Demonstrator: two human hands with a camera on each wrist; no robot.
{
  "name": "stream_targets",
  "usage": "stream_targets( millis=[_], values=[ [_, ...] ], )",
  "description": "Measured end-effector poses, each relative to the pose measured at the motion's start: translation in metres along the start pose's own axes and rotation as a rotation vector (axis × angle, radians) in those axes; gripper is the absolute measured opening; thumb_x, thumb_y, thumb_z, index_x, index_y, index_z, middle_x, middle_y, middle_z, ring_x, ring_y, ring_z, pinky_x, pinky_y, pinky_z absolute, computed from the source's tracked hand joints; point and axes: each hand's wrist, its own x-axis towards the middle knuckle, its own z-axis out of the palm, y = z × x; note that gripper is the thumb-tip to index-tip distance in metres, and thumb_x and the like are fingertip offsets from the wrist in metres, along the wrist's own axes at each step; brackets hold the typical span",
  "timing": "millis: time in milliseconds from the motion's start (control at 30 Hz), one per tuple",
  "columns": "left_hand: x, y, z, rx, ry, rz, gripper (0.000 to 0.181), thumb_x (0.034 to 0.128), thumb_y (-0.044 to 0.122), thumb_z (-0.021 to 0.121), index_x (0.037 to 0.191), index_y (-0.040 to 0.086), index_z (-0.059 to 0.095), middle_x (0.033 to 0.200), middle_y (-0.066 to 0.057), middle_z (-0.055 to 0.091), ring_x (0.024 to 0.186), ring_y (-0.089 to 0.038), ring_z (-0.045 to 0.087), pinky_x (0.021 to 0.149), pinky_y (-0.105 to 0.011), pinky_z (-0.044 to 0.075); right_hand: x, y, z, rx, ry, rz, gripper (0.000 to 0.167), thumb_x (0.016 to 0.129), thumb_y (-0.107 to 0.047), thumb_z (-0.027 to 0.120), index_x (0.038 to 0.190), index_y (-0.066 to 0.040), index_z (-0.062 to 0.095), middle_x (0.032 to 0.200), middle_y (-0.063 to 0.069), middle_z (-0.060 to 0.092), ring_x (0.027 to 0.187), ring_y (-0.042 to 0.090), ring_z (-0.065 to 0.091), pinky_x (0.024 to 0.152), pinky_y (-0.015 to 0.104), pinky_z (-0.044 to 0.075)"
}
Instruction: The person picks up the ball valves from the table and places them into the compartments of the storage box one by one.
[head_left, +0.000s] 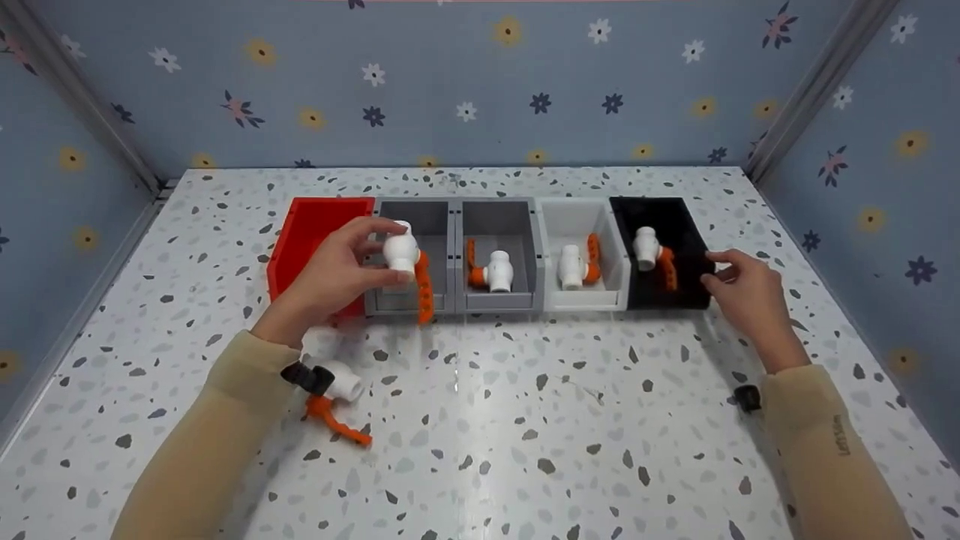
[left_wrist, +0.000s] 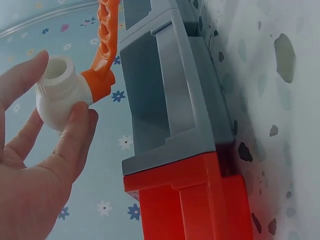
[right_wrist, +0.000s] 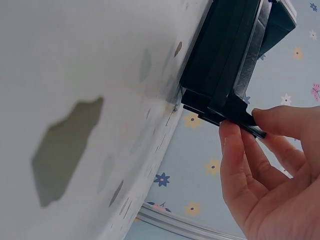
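A white ball valve (head_left: 402,250) with an orange lever handle is pinched by my left hand (head_left: 337,262), held above the left gray bin (head_left: 409,302). The left wrist view shows thumb and fingers round the valve's white body (left_wrist: 62,100), its orange handle (left_wrist: 104,55) pointing away. At the far right, my right hand (head_left: 750,296) grips the rim of the black bin (head_left: 679,214) between thumb and fingers. Inside that bin lies another valve (head_left: 646,249). One valve (head_left: 500,271) sits in the second gray bin (head_left: 499,300), one valve (head_left: 572,268) in the white bin (head_left: 585,301).
The red bin (head_left: 319,214) stands at the row's left end, partly behind my left hand. On the speckled table (head_left: 480,450), a further valve (head_left: 343,381) lies near my left wrist, partly covered by the wrist camera. Flowered panels (head_left: 465,82) enclose the back and sides.
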Motion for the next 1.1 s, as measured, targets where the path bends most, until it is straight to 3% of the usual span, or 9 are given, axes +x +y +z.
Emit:
stream_targets(
  millis=[200, 433, 767, 1100],
  values=[
    [0.008, 0.003, -0.002, 0.022, 0.015, -0.031, 0.060, 0.0812, 0.023, 0.084, 0.134, 0.026, 0.056, 0.140, 0.003, 0.048, 0.126, -0.024, 0.049, 0.091, -0.042, 0.052, 0.001, 0.001, 0.000, 0.003, 0.001, -0.016, 0.043, 0.098, -0.017, 0.061, 0.140, -0.008, 0.056, 0.110, 0.022, 0.066, 0.094, 0.032, 0.063, 0.066, 0.038, 0.048],
    [0.023, -0.001, -0.004, -0.003, 0.033, -0.037, 0.057, 0.0848, 0.016, 0.081, 0.135, 0.021, 0.056, 0.141, -0.001, 0.046, 0.124, -0.025, 0.051, 0.091, -0.042, 0.053, 0.000, 0.001, -0.001, -0.001, -0.003, -0.012, 0.044, 0.099, -0.017, 0.061, 0.141, -0.008, 0.055, 0.111, 0.023, 0.066, 0.095, 0.033, 0.063, 0.067, 0.039, 0.048],
    [0.040, -0.007, 0.003, 0.021, 0.071, -0.059, 0.060, 0.0826, 0.017, 0.083, 0.136, 0.019, 0.055, 0.139, -0.001, 0.048, 0.123, -0.025, 0.051, 0.093, -0.044, 0.051, -0.003, 0.001, 0.001, 0.001, 0.015, -0.050, 0.043, 0.099, -0.019, 0.060, 0.140, -0.008, 0.057, 0.106, 0.021, 0.067, 0.090, 0.033, 0.065, 0.063, 0.037, 0.047],
    [0.053, 0.001, 0.010, 0.134, 0.030, -0.082, 0.056, 0.0834, 0.016, 0.082, 0.134, 0.015, 0.056, 0.140, -0.005, 0.045, 0.123, -0.027, 0.052, 0.094, -0.045, 0.051, -0.001, 0.002, -0.001, 0.003, 0.011, -0.050, 0.043, 0.099, -0.019, 0.060, 0.140, -0.008, 0.056, 0.107, 0.022, 0.067, 0.089, 0.031, 0.064, 0.063, 0.036, 0.048]
  ],
)
